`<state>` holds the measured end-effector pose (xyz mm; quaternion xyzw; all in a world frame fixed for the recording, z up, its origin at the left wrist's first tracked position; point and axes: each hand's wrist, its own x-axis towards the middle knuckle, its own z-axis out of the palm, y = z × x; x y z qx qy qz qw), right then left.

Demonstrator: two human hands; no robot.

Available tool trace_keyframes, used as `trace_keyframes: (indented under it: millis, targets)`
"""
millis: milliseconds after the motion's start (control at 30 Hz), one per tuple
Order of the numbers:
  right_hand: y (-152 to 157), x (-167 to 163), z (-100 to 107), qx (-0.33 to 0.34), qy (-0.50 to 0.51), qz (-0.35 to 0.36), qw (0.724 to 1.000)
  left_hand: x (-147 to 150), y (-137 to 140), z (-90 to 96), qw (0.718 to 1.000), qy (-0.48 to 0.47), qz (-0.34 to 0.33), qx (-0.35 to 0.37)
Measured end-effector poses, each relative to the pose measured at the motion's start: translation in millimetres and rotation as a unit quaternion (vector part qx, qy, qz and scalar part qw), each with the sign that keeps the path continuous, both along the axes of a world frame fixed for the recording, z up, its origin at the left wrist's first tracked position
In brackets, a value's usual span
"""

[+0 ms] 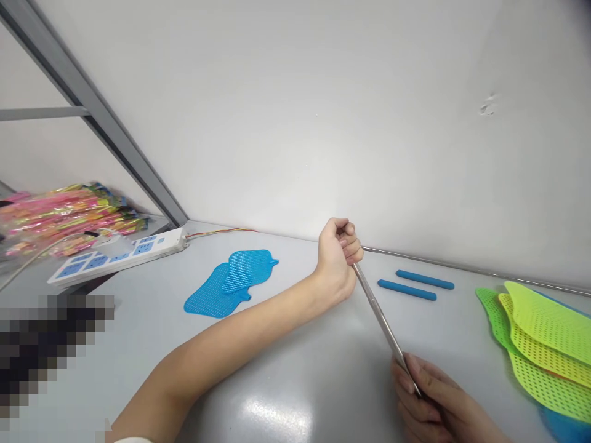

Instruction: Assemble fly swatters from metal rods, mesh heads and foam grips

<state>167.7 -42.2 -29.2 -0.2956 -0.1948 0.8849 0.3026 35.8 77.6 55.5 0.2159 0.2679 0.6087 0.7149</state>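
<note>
A thin, shiny metal rod [379,315] slants down to the right between my two hands, with a slight step in its thickness partway along. My left hand [339,258] is closed around the rod's upper end and hides its tip. Lower down, my right hand [429,397] grips the other end with the thumb along it. Two blue fly swatter heads [252,271] lie overlapping to the left of my left hand. Beyond the rod, on the right, are two blue plastic handles [407,290], lying side by side.
Green and yellow perforated swatter heads [549,344] are stacked at the right edge of the grey table [277,369]. A white power strip [124,255] lies at the left, near bagged colourful goods [69,215]. A pale wall [323,123] rises behind. Part of the lower left is pixelated.
</note>
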Motion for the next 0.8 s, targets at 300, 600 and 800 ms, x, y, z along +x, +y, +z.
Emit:
trace_keyframes:
  millis: [300, 600, 800]
  targets:
    - [-1.4, 0.3, -1.0, -0.016, 0.013, -0.012, 1.000, -0.2, -1.5, -2.1, 1.000, -0.019, -0.010, 0.017]
    - [-0.2, 3.8, -3.0, -0.052, 0.038, -0.031, 0.997, 2.4, -1.9, -8.5, 0.998, -0.055, -0.036, 0.007]
    - [1.6, 5.1, -5.2, -0.058, 0.052, -0.018, 0.997, 2.9, -2.8, -9.6, 0.997, -0.065, -0.035, 0.007]
